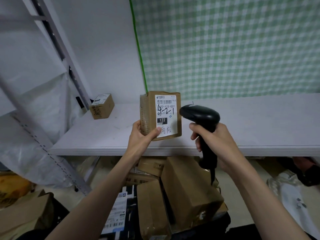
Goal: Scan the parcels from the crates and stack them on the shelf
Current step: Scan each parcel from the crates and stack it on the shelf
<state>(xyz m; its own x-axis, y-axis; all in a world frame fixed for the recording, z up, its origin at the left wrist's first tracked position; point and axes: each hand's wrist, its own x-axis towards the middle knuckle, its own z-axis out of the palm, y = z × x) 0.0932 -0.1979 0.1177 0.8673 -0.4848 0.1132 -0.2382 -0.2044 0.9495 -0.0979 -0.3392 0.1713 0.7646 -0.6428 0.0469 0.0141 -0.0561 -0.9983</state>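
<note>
Above the near edge of the white shelf (pixel 242 129), a small cardboard parcel (pixel 161 115) is held upright by the left hand (pixel 141 135). The parcel's lower left corner is gripped, with the thumb pressed on the bottom of the white shipping label (pixel 166 116) and the fingers wrapped behind the taped side. The label is turned toward the camera; a barcode, the printed code "122-122-C07", a dark box reading "122" and handwritten marks are visible on it.

Just right of the parcel, a black handheld barcode scanner (pixel 200 116) is gripped by the right hand (pixel 213 142), the fingers curled round its handle. The scanner head is pointed left at the label, close to the parcel's right edge but apart from it.

At the far left of the shelf, a second cardboard parcel (pixel 102 106) is seen lying beside the metal upright (pixel 69 66). Below the shelf, near the camera, several cardboard parcels (pixel 181 191) are piled together between the forearms.
</note>
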